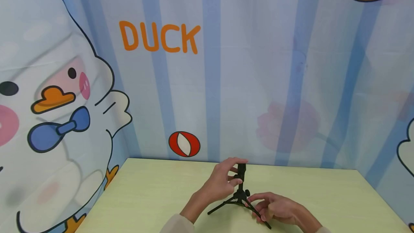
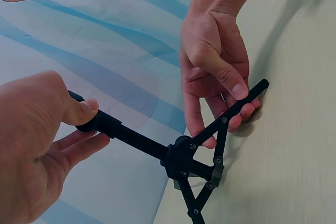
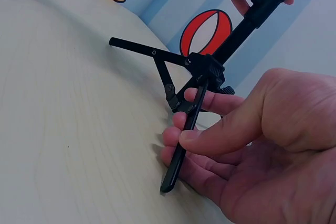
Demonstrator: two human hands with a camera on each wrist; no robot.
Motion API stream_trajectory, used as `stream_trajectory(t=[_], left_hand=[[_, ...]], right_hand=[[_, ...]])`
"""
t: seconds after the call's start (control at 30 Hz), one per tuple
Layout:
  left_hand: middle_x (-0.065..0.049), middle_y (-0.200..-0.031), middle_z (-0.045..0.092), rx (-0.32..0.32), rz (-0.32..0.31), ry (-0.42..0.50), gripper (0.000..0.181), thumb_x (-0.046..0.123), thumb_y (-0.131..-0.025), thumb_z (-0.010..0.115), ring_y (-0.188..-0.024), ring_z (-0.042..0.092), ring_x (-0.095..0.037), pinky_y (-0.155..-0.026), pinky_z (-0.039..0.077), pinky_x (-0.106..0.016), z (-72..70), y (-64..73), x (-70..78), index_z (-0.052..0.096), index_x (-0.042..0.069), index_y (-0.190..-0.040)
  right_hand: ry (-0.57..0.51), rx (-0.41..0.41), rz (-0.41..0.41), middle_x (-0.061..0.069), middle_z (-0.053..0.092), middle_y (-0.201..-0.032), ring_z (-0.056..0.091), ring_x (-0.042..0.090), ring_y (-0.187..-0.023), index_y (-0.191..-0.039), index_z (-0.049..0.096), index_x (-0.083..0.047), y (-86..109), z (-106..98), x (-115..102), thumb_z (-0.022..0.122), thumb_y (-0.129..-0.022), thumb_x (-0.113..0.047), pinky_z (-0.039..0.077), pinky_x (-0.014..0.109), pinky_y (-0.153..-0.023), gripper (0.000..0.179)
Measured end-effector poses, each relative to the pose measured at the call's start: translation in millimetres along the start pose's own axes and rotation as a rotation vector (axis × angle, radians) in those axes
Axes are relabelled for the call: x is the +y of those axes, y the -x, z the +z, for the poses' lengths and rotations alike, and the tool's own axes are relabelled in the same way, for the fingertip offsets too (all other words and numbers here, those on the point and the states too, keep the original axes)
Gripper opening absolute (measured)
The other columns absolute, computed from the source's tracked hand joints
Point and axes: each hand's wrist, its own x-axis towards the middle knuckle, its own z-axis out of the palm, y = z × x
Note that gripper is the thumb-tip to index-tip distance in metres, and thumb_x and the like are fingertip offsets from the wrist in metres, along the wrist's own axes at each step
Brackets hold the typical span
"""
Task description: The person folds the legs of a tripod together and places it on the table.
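The tripod (image 1: pixel 240 195) had its legs (image 1: pixel 223 206) spread, left hand (image 1: pixel 218 182) pinching its post (image 2: pixel 142 144), right hand (image 1: pixel 283 209) its right leg (image 3: pixel 175 169), neither released yet.

A black tripod (image 1: pixel 240 195) with a slender, straight column (image 2: pixel 142 144), a hub with a side knob (image 1: pixel 247 192) and hinged braces is nearly upright over the pale yellow, wood-grained worktop (image 1: pixel 139 197), legs (image 3: pixel 131 46) splayed; foot contact is unclear.
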Motion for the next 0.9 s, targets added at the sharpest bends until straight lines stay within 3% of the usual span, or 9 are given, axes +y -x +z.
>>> stream_trajectory(t=[0.3,0.9], left_hand=[[0.000,-0.141,0.058,0.000,-0.025,-0.002,0.064,-0.013,-0.092,0.069,-0.113,0.064,-0.016,-0.088,0.057,-0.021,-0.8,0.4,1.5,0.057,0.024,-0.144],[-0.003,-0.140,0.058,0.000,0.008,-0.003,0.062,-0.012,-0.093,0.069,-0.113,0.064,-0.016,-0.087,0.057,-0.021,0.4,0.5,1.5,0.057,0.020,-0.145]], right_hand=[[0.024,0.017,-0.028,0.010,0.068,-0.106,0.067,0.021,-0.091,-0.151,0.046,0.005,0.5,-0.3,0.4,0.044,-0.075,0.022,0.056,0.031,-0.082,0.078],[0.066,-0.013,-0.116,0.007,0.067,-0.107,0.066,0.019,-0.090,-0.151,0.047,0.005,3.3,-1.5,3.2,0.049,-0.086,0.018,0.054,0.028,-0.078,0.066]])
